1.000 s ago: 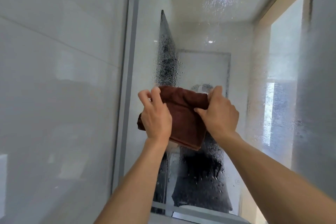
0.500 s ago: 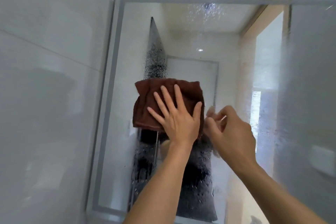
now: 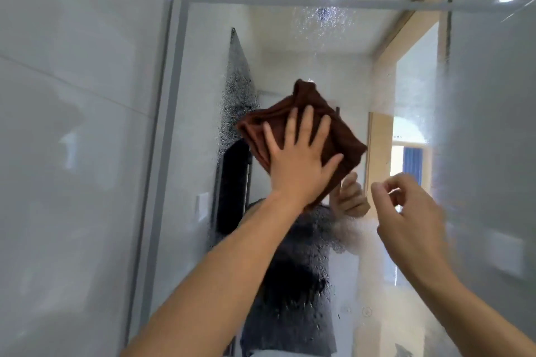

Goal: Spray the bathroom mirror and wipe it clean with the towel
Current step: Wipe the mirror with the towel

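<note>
White tiled walls (image 3: 72, 124) frame the mirror (image 3: 203, 153), whose glass is speckled with spray droplets across most of its face. From the fingers outward: the left hand (image 3: 301, 159) has all 5 fingers straight and spread, flat on the towel (image 3: 333, 130), pressing the folded brown cloth against the glass near the mirror's middle; nothing is curled round it, the palm alone keeps it there. The right hand (image 3: 406, 211) hangs in the air to the right and a little lower, apart from the towel, its fingers loosely curled with thumb and forefinger near each other and nothing visible between them. 1 second ago both hands gripped the towel's edges and held it bunched; half a second ago the left palm had spread over it and the right hand had let go. Now the towel sits tilted like a diamond, further right and a little higher on the glass, and a band just left of it looks clearer than the droplet-covered strip beside it. By my reading, spraying is done and wiping has only just begun, one-handed. Most of the glass, above, below and toward the right edge, still carries droplets, so many more passes seem needed.
</note>
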Demonstrator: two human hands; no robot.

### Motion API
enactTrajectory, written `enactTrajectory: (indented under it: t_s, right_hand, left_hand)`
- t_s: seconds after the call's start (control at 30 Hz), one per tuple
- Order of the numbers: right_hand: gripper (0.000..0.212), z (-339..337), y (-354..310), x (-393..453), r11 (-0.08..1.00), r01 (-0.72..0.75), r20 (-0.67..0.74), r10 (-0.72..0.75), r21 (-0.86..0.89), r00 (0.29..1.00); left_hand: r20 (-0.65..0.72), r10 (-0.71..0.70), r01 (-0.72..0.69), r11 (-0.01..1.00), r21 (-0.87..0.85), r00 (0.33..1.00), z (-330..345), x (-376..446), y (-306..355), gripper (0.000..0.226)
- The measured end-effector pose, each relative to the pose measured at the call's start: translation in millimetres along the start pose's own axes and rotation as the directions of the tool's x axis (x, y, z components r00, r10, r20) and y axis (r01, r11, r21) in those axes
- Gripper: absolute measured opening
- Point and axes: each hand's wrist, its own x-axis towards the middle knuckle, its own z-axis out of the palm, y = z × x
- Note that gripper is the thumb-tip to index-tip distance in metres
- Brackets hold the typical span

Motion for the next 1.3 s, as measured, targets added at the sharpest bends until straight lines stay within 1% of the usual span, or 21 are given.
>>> enactTrajectory:
  t_s: [0.07,0.13,0.2,0.3,0.37,0.4,0.47,0.53,0.57,0.6,0.63,0.7,0.77,0.83,0.9,0.97,1.03,1.1,1.17,1.2,1.3]
  right_hand:
    - [0.021,19.7,-11.0,-3.6,0.999,0.04,0.073,-0.041,0.011,0.996]
    - [0.014,38.5,-23.4,-3.7,0.998,0.067,0.131,-0.069,0.019,0.989]
    - [0.008,52.5,-33.6,-0.8,0.994,0.101,0.17,-0.105,0.037,0.98]
    - [0.008,57.9,-37.9,1.8,0.992,0.115,0.226,-0.125,0.055,0.966]
    - [0.012,50.6,-32.3,4.4,0.994,0.105,0.219,-0.111,0.036,0.969]
    - [0.014,45.0,-27.5,7.2,0.994,0.106,0.208,-0.108,0.02,0.972]
    - [0.017,31.7,-18.3,15.0,0.995,0.098,0.189,-0.097,0.004,0.977]
    - [0.02,17.8,-10.6,25.6,0.995,0.095,0.168,-0.094,-0.001,0.981]
    - [0.023,11.1,-8.3,31.7,0.995,0.104,0.146,-0.102,-0.002,0.984]
    - [0.025,4.9,-6.1,36.6,0.994,0.11,0.121,-0.108,-0.01,0.987]
    - [0.026,0.1,-3.6,41.3,0.993,0.113,0.092,-0.11,-0.027,0.99]
    - [0.028,-10.5,1.9,50.5,0.989,0.111,0.026,-0.109,-0.096,0.994]
    - [0.028,-14.7,3.7,59.3,0.98,0.115,-0.005,-0.118,-0.164,0.993]
    - [0.028,-11.6,-2.6,71.0,0.967,0.147,-0.008,-0.152,-0.208,0.988]
    - [0.035,0.0,-18.1,84.8,0.956,0.211,-0.011,-0.217,-0.204,0.976]
    - [0.041,19.0,-37.1,97.9,0.927,0.323,0.01,-0.328,-0.19,0.945]
    - [0.039,40.2,-56.6,107.7,0.876,0.432,0.055,-0.431,-0.214,0.901]
    - [0.037,57.8,-71.7,114.0,0.828,0.499,0.08,-0.497,-0.256,0.864]
    - [0.039,67.6,-80.8,120.0,0.79,0.547,0.104,-0.542,-0.276,0.834]
    - [0.039,69.6,-81.6,124.0,0.767,0.57,0.121,-0.562,-0.295,0.819]
    - [0.04,65.3,-76.6,141.1,0.708,0.604,0.148,-0.597,-0.365,0.789]
  left_hand:
    - [-0.04,-0.167,0.169,0.985,0.044,0.985,-6.8,-2.2,-78.4,0.073]
    - [-0.057,-0.331,0.333,0.942,0.042,0.942,-17.3,-6.6,-150.5,0.072]
    - [-0.048,-0.403,0.405,0.913,0.051,0.914,-24.9,-6.1,-184.2,0.071]
    - [-0.055,-0.486,0.487,0.873,0.029,0.872,-19.3,8.6,-165.0,0.072]
    - [-0.066,-0.537,0.537,0.843,-0.021,0.841,-16.4,29.2,-135.3,0.074]
    - [-0.063,-0.53,0.529,0.848,-0.036,0.846,-16.3,40.8,-117.3,0.074]
    - [-0.06,-0.421,0.42,0.907,-0.029,0.905,-15.2,60.4,-69.4,0.074]
    - [-0.044,-0.204,0.203,0.979,-0.019,0.978,-12.7,72.2,-7.7,0.075]
    - [-0.032,-0.069,0.068,0.997,-0.022,0.997,-9.8,75.5,24.0,0.075]
    - [0.0,0.067,-0.067,0.997,-0.025,0.998,-6.3,76.1,53.2,0.075]
    - [0.052,0.192,-0.191,0.981,-0.019,0.98,-2.8,74.4,76.7,0.075]
    - [0.125,0.371,-0.375,0.927,0.014,0.92,4.3,69.5,104.6,0.071]
    - [0.112,0.452,-0.457,0.889,0.019,0.885,6.7,67.4,101.9,0.067]
    - [0.056,0.463,-0.465,0.885,0.014,0.884,7.2,68.0,79.9,0.065]
    - [0.022,0.405,-0.405,0.914,0.011,0.914,3.7,70.5,44.6,0.066]
    - [-0.02,0.298,-0.297,0.954,0.037,0.954,-4.6,75.2,-2.7,0.067]
    - [-0.035,0.161,-0.158,0.984,0.076,0.986,-13.4,79.1,-61.9,0.067]
    - [-0.049,-0.018,0.022,0.996,0.086,0.999,-23.5,80.0,-125.0,0.066]
    - [-0.058,-0.206,0.209,0.976,0.059,0.977,-34.0,81.9,-170.0,0.067]
    - [-0.051,-0.276,0.278,0.96,0.032,0.96,-36.4,85.8,-179.1,0.067]
    - [-0.064,-0.44,0.437,0.898,-0.055,0.896,-37.1,108.0,-160.1,0.068]
